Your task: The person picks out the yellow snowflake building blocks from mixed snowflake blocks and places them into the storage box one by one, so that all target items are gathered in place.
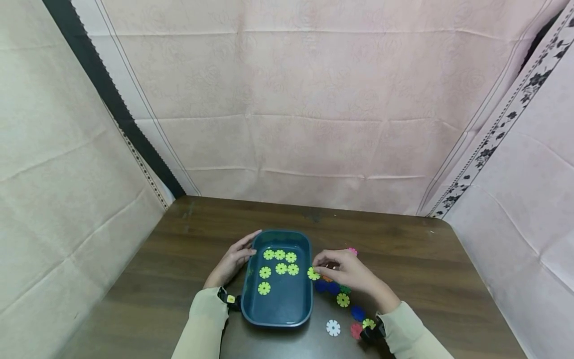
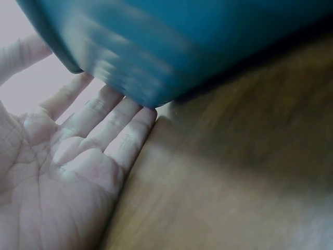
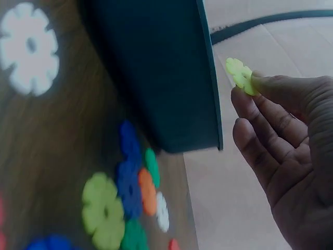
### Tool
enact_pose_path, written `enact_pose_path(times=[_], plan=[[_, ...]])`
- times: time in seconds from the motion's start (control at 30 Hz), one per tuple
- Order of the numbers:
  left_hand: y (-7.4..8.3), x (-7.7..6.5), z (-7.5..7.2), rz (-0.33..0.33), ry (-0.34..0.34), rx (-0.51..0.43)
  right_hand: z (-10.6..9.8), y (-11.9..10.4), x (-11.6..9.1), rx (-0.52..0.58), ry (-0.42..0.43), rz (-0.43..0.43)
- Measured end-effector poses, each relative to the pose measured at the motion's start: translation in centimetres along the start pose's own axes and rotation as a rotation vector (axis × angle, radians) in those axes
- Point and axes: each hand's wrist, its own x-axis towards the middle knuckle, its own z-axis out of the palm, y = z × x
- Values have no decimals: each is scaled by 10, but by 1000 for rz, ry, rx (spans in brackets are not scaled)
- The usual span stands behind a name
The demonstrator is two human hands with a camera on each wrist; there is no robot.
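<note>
A pale cloth [image 1: 309, 99] is hanging beyond the tray, and a dark wooden table [image 1: 134, 299] is lying beneath it. The blue-green tray [image 1: 280, 308] is sitting on the wood between your 2 hands.

On the tray's left, your left hand [image 1: 230, 264] is resting against the outer wall, its fingers nearly straight and touching without wrapping round. If those fingers are pressing too hard, the tray could be sliding rightward and jostling its contents.

At the tray's right rim, your right hand [image 1: 347, 269] is pinching 1 yellow-green flower disc [image 1: 313, 273] between thumb and fingertip, the other fingers bending loosely and holding nothing.

Right of the tray, loose pieces are lying partly under your arm: blue, green, orange, pink, red, yellow-green and a white piece [image 1: 333, 327] nearer you. A low forearm or wrist strap [image 1: 373, 333] could be brushing them out of place.

Inside the tray, 7 matching discs [image 1: 265, 272] are lying apart or nearly touching, mostly toward its far half. Your pinch is catching only the held disc's edge, so a bump against the rim could be knocking it loose outside the tray.
</note>
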Motion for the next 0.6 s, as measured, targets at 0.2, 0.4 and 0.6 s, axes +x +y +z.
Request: enact_pose_path(times=[0.2, 0.4, 0.6], plan=[[3, 0, 1, -3, -8, -6, 10, -7, 23, -14, -102, -48], [3, -1, 0, -8, -9, -3, 26, -6, 45, -68, -232, -61], [3, 0, 0, -23, -2, 17, 41, -6, 64, -104, -380, -54]])
